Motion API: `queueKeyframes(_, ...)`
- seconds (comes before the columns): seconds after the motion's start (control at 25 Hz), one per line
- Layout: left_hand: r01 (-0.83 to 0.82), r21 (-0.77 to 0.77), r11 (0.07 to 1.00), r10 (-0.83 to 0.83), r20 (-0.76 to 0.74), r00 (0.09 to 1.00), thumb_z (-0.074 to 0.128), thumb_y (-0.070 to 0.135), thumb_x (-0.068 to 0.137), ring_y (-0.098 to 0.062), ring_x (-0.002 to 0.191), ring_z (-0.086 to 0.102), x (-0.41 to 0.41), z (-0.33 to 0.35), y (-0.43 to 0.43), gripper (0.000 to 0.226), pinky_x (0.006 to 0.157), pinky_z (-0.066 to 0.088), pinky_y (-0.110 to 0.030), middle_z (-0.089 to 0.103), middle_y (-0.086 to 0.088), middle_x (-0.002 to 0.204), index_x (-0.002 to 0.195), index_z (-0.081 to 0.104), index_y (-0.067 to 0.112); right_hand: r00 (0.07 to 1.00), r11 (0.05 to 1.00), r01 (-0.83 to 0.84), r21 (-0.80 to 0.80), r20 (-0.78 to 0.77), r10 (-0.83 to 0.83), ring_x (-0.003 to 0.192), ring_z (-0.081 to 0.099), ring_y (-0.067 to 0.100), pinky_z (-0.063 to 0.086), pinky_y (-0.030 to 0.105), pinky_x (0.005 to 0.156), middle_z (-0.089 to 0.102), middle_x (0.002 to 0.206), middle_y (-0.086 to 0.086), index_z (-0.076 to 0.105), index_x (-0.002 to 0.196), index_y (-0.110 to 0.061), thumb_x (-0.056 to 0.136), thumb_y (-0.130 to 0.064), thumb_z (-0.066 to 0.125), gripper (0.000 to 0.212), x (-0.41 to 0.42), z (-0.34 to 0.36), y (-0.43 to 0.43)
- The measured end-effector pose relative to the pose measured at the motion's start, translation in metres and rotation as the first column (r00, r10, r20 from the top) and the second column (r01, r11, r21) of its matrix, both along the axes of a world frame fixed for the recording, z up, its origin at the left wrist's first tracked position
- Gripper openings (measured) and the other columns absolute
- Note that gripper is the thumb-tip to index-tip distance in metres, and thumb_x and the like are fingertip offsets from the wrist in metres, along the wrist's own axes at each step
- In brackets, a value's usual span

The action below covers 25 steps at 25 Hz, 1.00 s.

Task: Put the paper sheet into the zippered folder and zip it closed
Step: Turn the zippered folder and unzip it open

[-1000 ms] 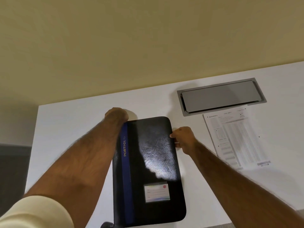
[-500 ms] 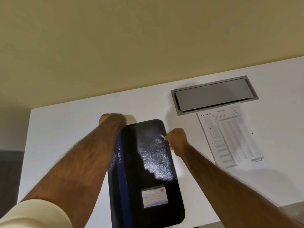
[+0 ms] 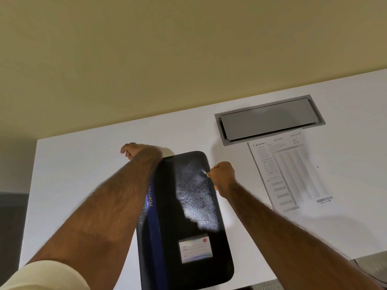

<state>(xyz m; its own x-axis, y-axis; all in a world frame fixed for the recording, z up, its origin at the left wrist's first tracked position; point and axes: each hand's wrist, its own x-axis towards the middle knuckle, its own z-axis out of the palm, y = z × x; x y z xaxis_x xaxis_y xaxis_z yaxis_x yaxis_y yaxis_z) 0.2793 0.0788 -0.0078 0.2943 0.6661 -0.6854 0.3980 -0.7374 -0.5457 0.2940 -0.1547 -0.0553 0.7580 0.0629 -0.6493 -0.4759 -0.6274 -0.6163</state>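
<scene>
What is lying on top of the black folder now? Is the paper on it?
On the folder lie only the left forearm and its label card. The paper sheet lies beside it on the table. Its inside is hidden.

A plain yellowish-beige wall (image 3: 167,49) fills the upper half of the frame, evenly lit and bare. Below it a white table (image 3: 83,164) spans the lower half from left to right, its far edge meeting the wall on a slant that rises toward the right, with a grey rectangular hatch (image 3: 270,119) set flush into the top at the upper right. At the far left edge a darker grey strip of floor (image 3: 10,216) shows beside the table, and a patch of grey carpet (image 3: 372,266) at the lower right corner.
</scene>
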Motion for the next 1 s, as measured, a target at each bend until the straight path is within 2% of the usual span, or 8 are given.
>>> queueKeyframes(0.16,-0.172,-0.112,0.979,0.188,0.152,0.970,0.053,0.038,0.091,-0.042,0.145,0.031,0.009,-0.002,-0.013,0.064,0.118,0.015,-0.065,0.045,-0.020,0.153,0.148,0.044,0.010,1.000,1.000,0.003,0.005,-0.030,-0.003,0.062,0.056,0.022,0.050,0.028,0.060,0.060,0.075,0.013,0.065,0.080,0.003,0.085,0.000,0.066,0.005,0.000,-0.002,-0.001)
queueKeyframes(0.28,-0.297,-0.221,0.929,0.346,0.233,0.909,0.048,0.039,0.095,-0.042,0.150,0.022,0.021,0.001,-0.029,0.066,0.120,0.008,-0.063,0.034,-0.020,0.160,0.153,0.036,0.011,1.000,1.000,0.015,0.018,-0.010,-0.015,0.065,0.059,0.024,0.056,0.034,0.066,0.064,0.080,0.016,0.068,0.085,0.008,0.085,0.000,0.069,0.007,0.001,-0.001,0.000)
queueKeyframes(0.4,-0.266,-0.379,0.886,0.401,0.341,0.850,0.047,0.037,0.096,-0.039,0.145,0.034,0.031,-0.002,-0.041,0.057,0.122,0.021,-0.053,0.042,-0.016,0.156,0.147,0.047,0.011,0.999,0.999,0.022,0.025,-0.025,-0.021,0.065,0.057,0.024,0.050,0.032,0.063,0.061,0.078,0.015,0.066,0.085,0.007,0.083,0.002,0.068,0.006,0.000,-0.001,0.000)
queueKeyframes(0.56,-0.116,-0.533,0.838,0.357,0.374,0.856,0.049,0.030,0.101,-0.036,0.138,0.047,0.056,-0.003,-0.066,0.047,0.115,0.037,-0.043,0.051,-0.017,0.149,0.140,0.054,0.005,0.996,0.995,0.079,0.053,-0.032,-0.077,0.065,0.056,0.028,0.046,0.032,0.062,0.059,0.073,0.015,0.064,0.082,0.011,0.076,0.010,0.070,0.009,0.000,-0.003,0.000)
queueKeyframes(0.68,-0.104,-0.420,0.901,0.265,0.345,0.901,0.047,0.036,0.100,-0.037,0.146,0.035,0.063,-0.010,-0.075,0.058,0.123,0.023,-0.051,0.039,-0.017,0.159,0.151,0.041,0.008,0.994,0.992,0.089,0.091,-0.073,-0.083,0.076,0.063,0.034,0.052,0.039,0.068,0.062,0.080,0.020,0.064,0.087,0.017,0.078,0.011,0.069,0.012,0.001,-0.006,-0.001)
queueKeyframes(0.8,-0.065,-0.296,0.953,0.150,0.275,0.950,0.045,0.042,0.097,-0.038,0.153,0.021,0.054,-0.017,-0.064,0.068,0.122,0.006,-0.061,0.028,-0.015,0.165,0.157,0.031,0.013,0.996,0.996,0.068,0.066,-0.054,-0.064,0.072,0.059,0.031,0.047,0.036,0.064,0.058,0.072,0.016,0.060,0.070,0.008,0.077,0.010,0.068,0.011,0.002,-0.008,0.000)
queueKeyframes(0.88,-0.056,-0.355,0.933,0.155,0.257,0.954,0.042,0.044,0.098,-0.038,0.151,0.025,0.052,-0.023,-0.059,0.064,0.122,0.009,-0.063,0.031,-0.015,0.163,0.155,0.035,0.015,0.996,0.996,0.073,0.058,-0.049,-0.071,0.068,0.055,0.027,0.042,0.032,0.063,0.054,0.066,0.012,0.056,0.064,0.001,0.076,0.009,0.067,0.019,0.001,-0.010,0.000)
queueKeyframes(1.0,-0.065,-0.377,0.924,0.187,0.298,0.936,0.043,0.036,0.101,-0.037,0.148,0.031,0.055,-0.027,-0.059,0.057,0.123,0.014,-0.058,0.036,-0.015,0.161,0.153,0.037,0.013,0.997,0.996,0.069,0.061,-0.044,-0.066,0.072,0.064,0.029,0.047,0.029,0.062,0.064,0.075,0.015,0.064,0.074,0.005,0.076,0.007,0.070,0.007,0.002,-0.013,-0.001)
